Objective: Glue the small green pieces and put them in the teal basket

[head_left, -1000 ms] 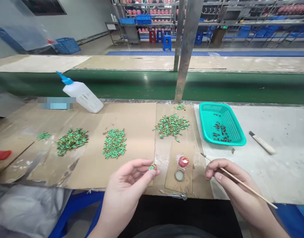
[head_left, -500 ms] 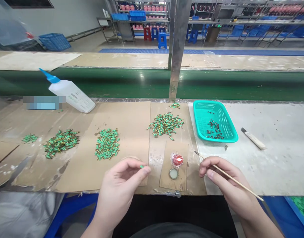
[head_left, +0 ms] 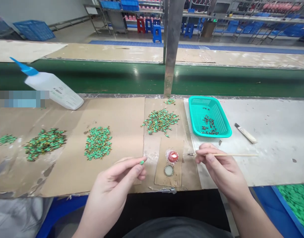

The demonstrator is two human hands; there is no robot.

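1. Here, at the near edge of a cardboard-covered table, two bare hands reach in from below, well apart from each other.
2. The left hand pinches a small green piece between thumb and fingertips, just above the table; the piece is mostly hidden by the fingers.
3. The right hand grips a thin brush with its fingers and thumb. The brush is nearly level, its dark tip pointing left and its pale handle reaching right.
4. Between the hands, a small piece of cardboard carries a round red item with a shiny top and, just below it, a crimped bottle cap with a greyish inside. The brush tip is near the red item, not touching it.
5. Beyond these sits a heap of green and gold pieces; a rectangular heap and a rounder heap of similar pieces lie farther left.
6. To the right, a turquoise basket holds small dark pieces. A flat tool with a whitish handle lies beside it.
7. At the back left, a white bottle with a blue nozzle leans to the left.
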